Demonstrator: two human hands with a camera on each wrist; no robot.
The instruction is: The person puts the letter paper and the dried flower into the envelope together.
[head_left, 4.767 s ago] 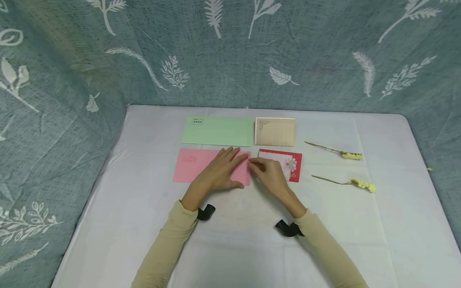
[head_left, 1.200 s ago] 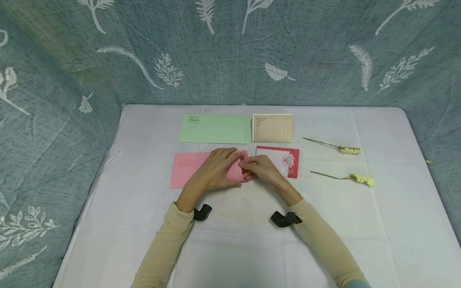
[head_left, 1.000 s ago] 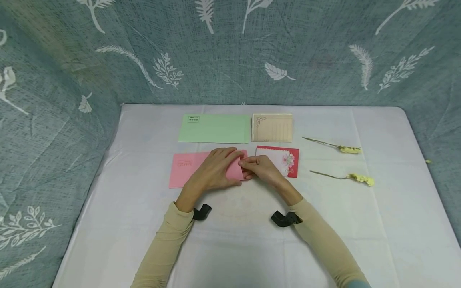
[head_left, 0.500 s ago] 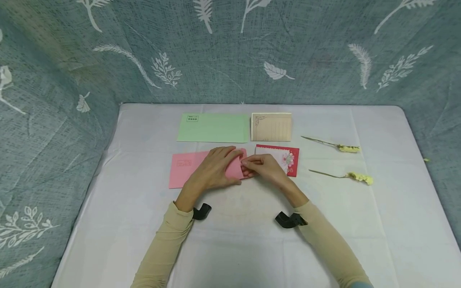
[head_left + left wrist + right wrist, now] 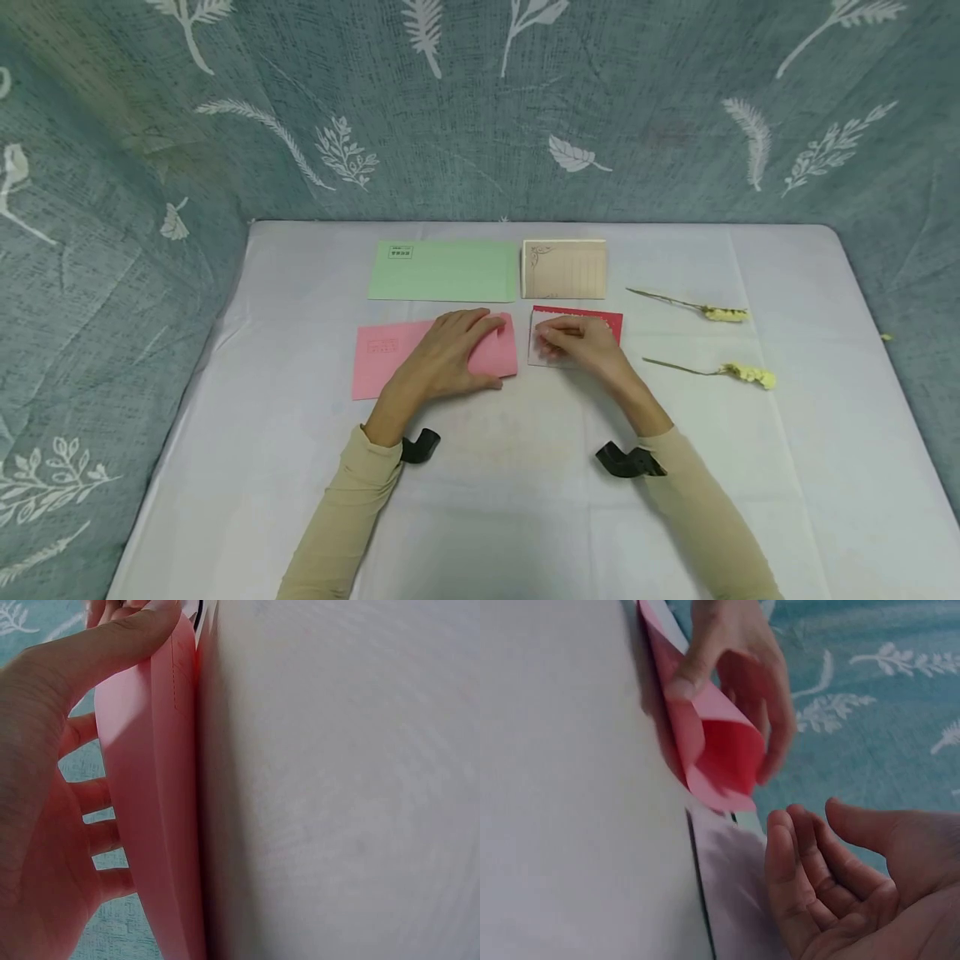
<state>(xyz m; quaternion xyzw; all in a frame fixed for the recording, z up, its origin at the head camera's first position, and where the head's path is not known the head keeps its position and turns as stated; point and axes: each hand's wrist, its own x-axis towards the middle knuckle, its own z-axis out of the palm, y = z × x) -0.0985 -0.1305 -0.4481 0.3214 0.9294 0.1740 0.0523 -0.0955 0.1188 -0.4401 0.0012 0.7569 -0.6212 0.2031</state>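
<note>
My left hand (image 5: 442, 357) holds a pink envelope (image 5: 378, 363) across its right part, thumb on the near edge and fingers on the far edge. Squeezed this way, the envelope (image 5: 142, 787) bows upward in the left wrist view. Its right end gapes in the right wrist view, where the hollow inside of the envelope (image 5: 731, 754) shows. Over a red-bordered white card (image 5: 613, 325) hovers my right hand (image 5: 592, 348), its fingers loosely bent with nothing between them. In the right wrist view, that hand (image 5: 855, 885) is apart from the envelope. The card's flower print is mostly covered.
Behind the pink envelope lies a green envelope (image 5: 442, 272), with a beige lined note card (image 5: 565, 270) to its right. Two yellow dried flowers (image 5: 723, 314) on thin stems lie farther right. A patterned curtain (image 5: 465, 108) hangs behind the white-covered table (image 5: 510, 517).
The left hand has moved onto the envelope's edges and bent it, and its right end has come apart. My right hand has left that end and moved right, over the card.
</note>
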